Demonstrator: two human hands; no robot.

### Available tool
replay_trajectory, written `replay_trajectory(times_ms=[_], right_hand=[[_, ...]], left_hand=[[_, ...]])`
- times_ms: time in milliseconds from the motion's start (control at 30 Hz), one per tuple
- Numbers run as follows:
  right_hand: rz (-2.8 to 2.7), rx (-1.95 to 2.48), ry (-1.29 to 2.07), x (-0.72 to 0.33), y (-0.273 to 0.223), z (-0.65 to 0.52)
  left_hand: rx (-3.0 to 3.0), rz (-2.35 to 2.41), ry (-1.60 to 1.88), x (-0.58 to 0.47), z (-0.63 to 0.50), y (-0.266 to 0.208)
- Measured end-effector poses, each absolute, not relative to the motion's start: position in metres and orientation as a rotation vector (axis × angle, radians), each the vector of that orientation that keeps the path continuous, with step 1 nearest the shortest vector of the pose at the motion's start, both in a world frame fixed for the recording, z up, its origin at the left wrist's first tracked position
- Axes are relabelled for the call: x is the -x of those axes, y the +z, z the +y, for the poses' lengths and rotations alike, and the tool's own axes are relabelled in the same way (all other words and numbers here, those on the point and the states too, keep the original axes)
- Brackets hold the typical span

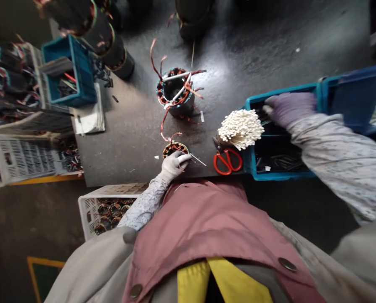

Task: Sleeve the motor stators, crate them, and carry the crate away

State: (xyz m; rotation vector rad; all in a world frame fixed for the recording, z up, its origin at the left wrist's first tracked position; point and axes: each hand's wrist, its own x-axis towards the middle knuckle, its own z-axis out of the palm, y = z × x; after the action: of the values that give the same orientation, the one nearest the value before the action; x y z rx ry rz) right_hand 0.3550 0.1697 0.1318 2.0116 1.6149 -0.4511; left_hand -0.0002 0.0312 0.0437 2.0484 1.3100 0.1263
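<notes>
My left hand, in a white glove, is closed at the near table edge on a motor stator with copper windings. A thin white sleeve tube sticks out to the right beside its fingers. My right hand, in a purple glove, reaches into the back compartment of a blue bin; its fingertips are partly hidden among dark pieces. Between the hands stand a bundle of white tubes and red-handled scissors. A taller stator with reddish leads and white sleeves stands farther back.
More dark stators stand at the back left. A small blue crate and a paper stack lie left. White plastic crates with wound parts flank the table, and another crate sits below its front edge.
</notes>
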Motion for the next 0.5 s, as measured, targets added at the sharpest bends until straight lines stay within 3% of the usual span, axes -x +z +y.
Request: replay_trajectory(times_ms=[167, 233, 300, 400, 500], right_hand=[[1.516, -2.436, -0.264, -0.381, 0.186, 0.141], [1.727, -2.784, -0.431, -0.362, 0.201, 0.099], [1.732, -3.135, -1.124, -0.319, 0.196, 0.048], [0.866, -3.055, -2.228, -0.236, 0.152, -0.014], [0.454, -2.962, -2.504, -0.177, 0.099, -0.036]], left_hand=[[-2.079, 1.252, 0.117, 0.001, 0.033, 0.043], [-2.076, 1.235, 0.112, 0.001, 0.035, 0.043], [-2.077, 1.244, 0.116, 0.000, 0.035, 0.042], [-2.079, 1.252, 0.124, 0.000, 0.036, 0.039], [-2.078, 1.243, 0.142, 0.000, 0.037, 0.038]])
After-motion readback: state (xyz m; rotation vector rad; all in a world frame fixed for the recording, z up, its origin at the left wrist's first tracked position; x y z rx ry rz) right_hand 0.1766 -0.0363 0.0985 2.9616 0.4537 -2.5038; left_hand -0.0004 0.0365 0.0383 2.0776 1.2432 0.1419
